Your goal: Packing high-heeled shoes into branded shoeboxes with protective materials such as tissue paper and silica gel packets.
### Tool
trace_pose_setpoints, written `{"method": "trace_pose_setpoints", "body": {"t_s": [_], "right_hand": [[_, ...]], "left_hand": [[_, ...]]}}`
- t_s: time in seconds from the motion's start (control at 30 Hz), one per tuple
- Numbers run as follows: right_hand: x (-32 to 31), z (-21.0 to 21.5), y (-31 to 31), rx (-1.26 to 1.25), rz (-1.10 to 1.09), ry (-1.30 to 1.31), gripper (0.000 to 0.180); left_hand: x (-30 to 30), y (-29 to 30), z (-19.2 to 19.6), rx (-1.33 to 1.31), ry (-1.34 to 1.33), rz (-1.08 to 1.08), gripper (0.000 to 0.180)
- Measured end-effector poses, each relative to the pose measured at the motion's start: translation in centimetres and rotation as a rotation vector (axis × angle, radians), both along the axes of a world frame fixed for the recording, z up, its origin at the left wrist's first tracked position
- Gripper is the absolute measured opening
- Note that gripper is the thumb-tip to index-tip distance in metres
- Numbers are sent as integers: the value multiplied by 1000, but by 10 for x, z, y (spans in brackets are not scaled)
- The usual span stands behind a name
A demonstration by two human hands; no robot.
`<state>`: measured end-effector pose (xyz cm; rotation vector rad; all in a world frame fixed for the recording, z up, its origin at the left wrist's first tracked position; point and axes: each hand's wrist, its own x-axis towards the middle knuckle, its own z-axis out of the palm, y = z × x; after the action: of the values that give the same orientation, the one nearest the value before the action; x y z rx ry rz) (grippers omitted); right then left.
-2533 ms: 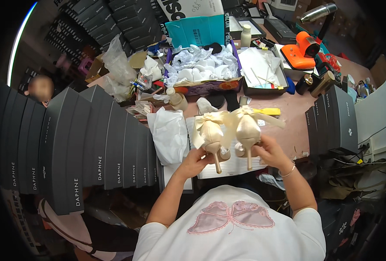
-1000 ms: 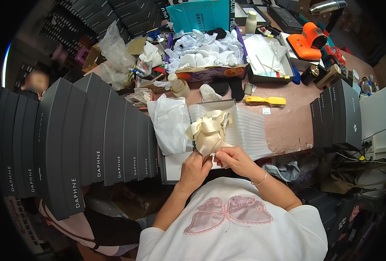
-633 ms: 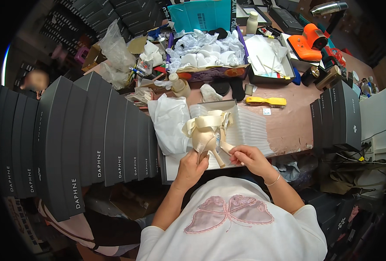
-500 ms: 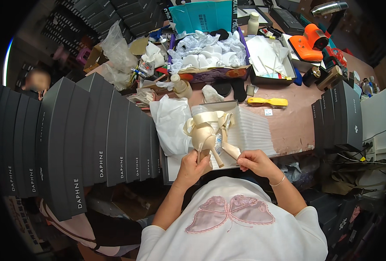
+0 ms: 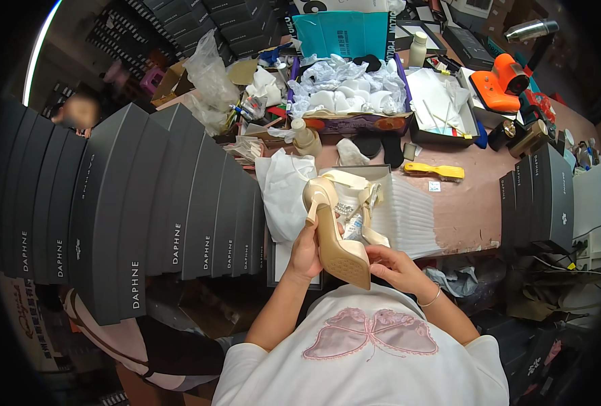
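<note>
Rolled over since the earlier frame, the shoe (image 5: pixel 333 240) now lies with its sole (image 5: pixel 347 262) toward me and its heel (image 5: pixel 313 213) pointing left, where half a second ago that heel slanted down and right. I hold it over the table's near edge, left hand (image 5: pixel 306 254) closed around its middle; my right hand (image 5: pixel 400 269) is curled at the toe, and whether it grips I can't tell. To turn it well, I should bear the weight at the narrow waist, press lightly, and keep the heel from scratching the second shoe (image 5: pixel 375 236), partly hidden behind it over the open box (image 5: pixel 382 178). White padding (image 5: pixel 414 220) lies right of the box, a white sheet (image 5: pixel 285 186) left. Farther in on the pink table (image 5: pixel 473 216) lies a yellow brush (image 5: pixel 434 170); toward the far edge stand a crate (image 5: pixel 358 124) of white wads (image 5: pixel 346 95), a paper tray (image 5: pixel 442 108) and an orange device (image 5: pixel 495 89). Dark boxes rise at the left (image 5: pixel 121 223) and right (image 5: pixel 544 196) edges.
</note>
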<state>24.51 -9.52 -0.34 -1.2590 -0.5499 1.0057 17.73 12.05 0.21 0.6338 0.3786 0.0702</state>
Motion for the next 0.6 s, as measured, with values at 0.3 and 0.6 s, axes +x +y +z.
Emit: {"method": "trace_pose_setpoints", "body": {"t_s": [0.3,0.6], "right_hand": [[-12,7,2,-46,76,-11,46],[-19,33,5,-130,101,-408,53]], "left_hand": [[-10,1,-22,-202,-48,-54,48],[-12,-4,-24,-136,-118,-118,56]]}}
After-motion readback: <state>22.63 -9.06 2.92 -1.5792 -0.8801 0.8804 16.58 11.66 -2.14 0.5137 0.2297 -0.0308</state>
